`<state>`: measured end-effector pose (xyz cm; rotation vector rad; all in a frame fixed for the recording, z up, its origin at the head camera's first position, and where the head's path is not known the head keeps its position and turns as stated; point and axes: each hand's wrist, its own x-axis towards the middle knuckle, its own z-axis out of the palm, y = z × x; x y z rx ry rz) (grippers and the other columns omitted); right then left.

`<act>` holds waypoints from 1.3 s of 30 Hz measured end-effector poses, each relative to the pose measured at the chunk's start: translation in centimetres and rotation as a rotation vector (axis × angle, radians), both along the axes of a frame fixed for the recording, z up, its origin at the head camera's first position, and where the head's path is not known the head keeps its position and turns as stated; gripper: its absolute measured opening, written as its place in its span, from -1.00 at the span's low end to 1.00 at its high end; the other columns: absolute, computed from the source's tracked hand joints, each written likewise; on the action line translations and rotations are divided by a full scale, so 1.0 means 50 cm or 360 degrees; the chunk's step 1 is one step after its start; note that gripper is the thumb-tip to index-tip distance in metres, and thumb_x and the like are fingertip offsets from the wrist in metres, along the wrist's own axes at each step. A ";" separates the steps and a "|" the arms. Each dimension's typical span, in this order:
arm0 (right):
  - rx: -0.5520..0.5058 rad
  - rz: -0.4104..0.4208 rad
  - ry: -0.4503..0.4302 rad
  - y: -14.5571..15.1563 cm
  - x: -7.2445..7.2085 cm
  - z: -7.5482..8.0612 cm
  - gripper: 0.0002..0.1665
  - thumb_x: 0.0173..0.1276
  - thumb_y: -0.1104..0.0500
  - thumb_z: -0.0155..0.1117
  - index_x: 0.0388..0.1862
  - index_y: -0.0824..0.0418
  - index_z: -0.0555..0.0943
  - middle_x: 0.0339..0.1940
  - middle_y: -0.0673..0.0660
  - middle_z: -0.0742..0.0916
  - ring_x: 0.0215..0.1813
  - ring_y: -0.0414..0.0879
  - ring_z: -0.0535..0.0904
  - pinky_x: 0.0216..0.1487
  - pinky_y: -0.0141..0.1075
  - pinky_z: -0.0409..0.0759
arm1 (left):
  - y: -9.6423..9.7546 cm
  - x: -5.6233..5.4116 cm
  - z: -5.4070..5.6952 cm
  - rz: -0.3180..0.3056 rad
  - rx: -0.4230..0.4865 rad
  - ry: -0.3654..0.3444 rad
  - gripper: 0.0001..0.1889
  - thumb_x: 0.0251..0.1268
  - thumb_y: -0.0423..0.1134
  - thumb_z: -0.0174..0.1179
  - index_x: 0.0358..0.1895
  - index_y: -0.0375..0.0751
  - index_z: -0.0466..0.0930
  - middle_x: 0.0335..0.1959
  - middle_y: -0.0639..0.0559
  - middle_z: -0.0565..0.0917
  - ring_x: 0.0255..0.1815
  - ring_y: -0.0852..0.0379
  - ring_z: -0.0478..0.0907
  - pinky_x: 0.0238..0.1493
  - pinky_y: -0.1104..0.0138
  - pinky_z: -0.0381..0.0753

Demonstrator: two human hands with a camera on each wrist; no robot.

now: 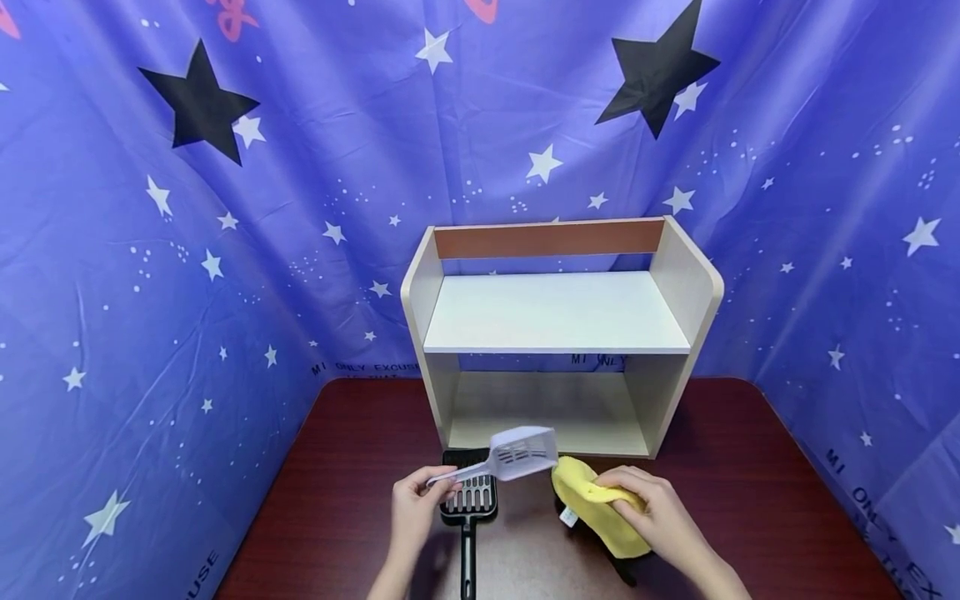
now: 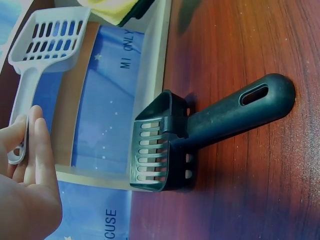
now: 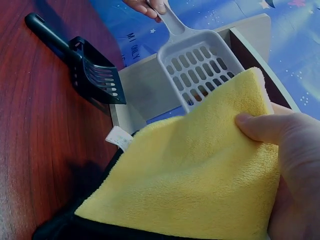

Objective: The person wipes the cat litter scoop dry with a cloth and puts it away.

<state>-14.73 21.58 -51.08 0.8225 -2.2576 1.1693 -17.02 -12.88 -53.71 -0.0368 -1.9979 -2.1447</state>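
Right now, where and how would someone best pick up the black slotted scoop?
I'd grip the black slotted scoop by its handle, about midway, coming from the side away from the two-tier shelf unit: the long, narrow handle juts out that way uncovered, while the wider slotted head lies nearer the unit.

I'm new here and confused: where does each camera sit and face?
Head: worn on the head, facing forward and down at the shelf unit; left hand and right hand show.
Left wrist: worn there, facing the pale scoop; left hand shows.
Right wrist: worn there, facing the yellow cloth; both hands show.
Both wrist views share the black scoop.
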 end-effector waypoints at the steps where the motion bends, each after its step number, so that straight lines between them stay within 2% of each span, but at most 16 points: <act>1: 0.0008 -0.0001 -0.0018 0.002 0.001 0.000 -0.38 0.00 0.60 0.40 -0.12 -0.05 0.69 -0.19 -0.05 0.77 -0.10 -0.38 0.63 -0.06 -0.70 0.51 | -0.002 0.000 0.000 0.0008 0.0027 -0.0010 -0.79 0.21 -0.60 0.22 -0.13 -0.74 0.59 -0.36 -0.45 0.74 -0.45 0.32 0.74 -0.30 0.36 0.77; 7: 0.0010 0.0034 -0.0040 0.001 0.003 -0.004 -0.40 0.05 0.58 0.39 -0.11 -0.07 0.69 -0.19 -0.12 0.77 -0.12 -0.36 0.64 -0.07 -0.68 0.51 | -0.007 -0.001 0.006 -0.0014 0.0142 -0.0064 -0.74 0.22 -0.60 0.21 -0.08 -0.80 0.53 -0.39 -0.17 0.80 -0.44 0.32 0.75 -0.31 0.47 0.74; 10: -0.0039 0.0074 0.0014 -0.013 0.001 -0.011 -0.42 0.02 0.59 0.41 -0.12 -0.02 0.70 -0.22 -0.05 0.77 -0.14 -0.31 0.65 -0.08 -0.68 0.52 | 0.002 0.001 0.011 -0.0060 0.0154 -0.0069 -0.72 0.23 -0.59 0.21 -0.07 -0.81 0.52 -0.39 -0.19 0.80 -0.43 0.31 0.75 -0.29 0.46 0.75; 13: -0.0073 0.0059 0.0049 -0.031 -0.001 -0.019 -0.41 -0.01 0.59 0.42 -0.14 -0.02 0.70 -0.24 -0.04 0.77 -0.16 -0.29 0.64 -0.10 -0.68 0.52 | 0.017 0.004 0.015 -0.0090 0.0153 -0.0073 -0.71 0.23 -0.58 0.22 -0.07 -0.81 0.52 -0.38 -0.25 0.79 -0.43 0.31 0.75 -0.30 0.46 0.75; 17: -0.0098 -0.0055 0.0049 -0.051 -0.005 -0.029 -0.40 -0.05 0.58 0.44 -0.18 -0.05 0.69 -0.27 -0.07 0.76 -0.21 -0.31 0.63 -0.18 -0.66 0.51 | 0.038 0.013 0.017 -0.0151 0.0175 -0.0136 -0.70 0.24 -0.55 0.23 -0.06 -0.80 0.51 -0.36 -0.26 0.79 -0.42 0.29 0.75 -0.29 0.46 0.75; 21: -0.0125 -0.0203 0.0056 -0.060 -0.007 -0.035 -0.43 -0.09 0.57 0.46 -0.21 -0.01 0.70 -0.29 -0.08 0.76 -0.22 -0.36 0.60 -0.22 -0.66 0.49 | 0.053 0.025 0.017 -0.0261 0.0222 -0.0224 -0.66 0.26 -0.51 0.24 -0.02 -0.80 0.50 -0.38 -0.11 0.81 -0.40 0.29 0.75 -0.28 0.47 0.75; 27: -0.0177 -0.0325 0.0092 -0.062 -0.011 -0.035 -0.46 -0.07 0.58 0.47 -0.21 0.03 0.71 -0.29 -0.09 0.76 -0.18 -0.42 0.59 -0.15 -0.68 0.48 | 0.061 0.032 0.017 -0.0406 0.0270 -0.0240 -0.62 0.26 -0.53 0.23 0.01 -0.86 0.43 -0.35 0.05 0.81 -0.40 0.30 0.74 -0.26 0.47 0.75; 31: -0.0214 -0.0360 0.0127 -0.063 -0.012 -0.034 -0.49 -0.05 0.57 0.45 -0.21 0.05 0.72 -0.33 -0.06 0.76 -0.22 -0.39 0.58 -0.16 -0.67 0.48 | 0.063 0.032 0.019 -0.0478 0.0260 -0.0262 -0.60 0.22 -0.55 0.25 0.01 -0.87 0.42 -0.29 0.01 0.80 -0.39 0.28 0.74 -0.25 0.45 0.76; 39: -0.0256 -0.0390 0.0117 -0.065 -0.010 -0.027 -0.52 -0.02 0.56 0.45 -0.19 0.10 0.73 -0.30 0.00 0.77 -0.18 -0.40 0.59 -0.09 -0.69 0.46 | 0.061 0.037 0.017 -0.0603 0.0122 -0.0276 -0.62 0.20 -0.54 0.26 -0.02 -0.85 0.45 -0.34 -0.23 0.78 -0.37 0.26 0.74 -0.24 0.45 0.75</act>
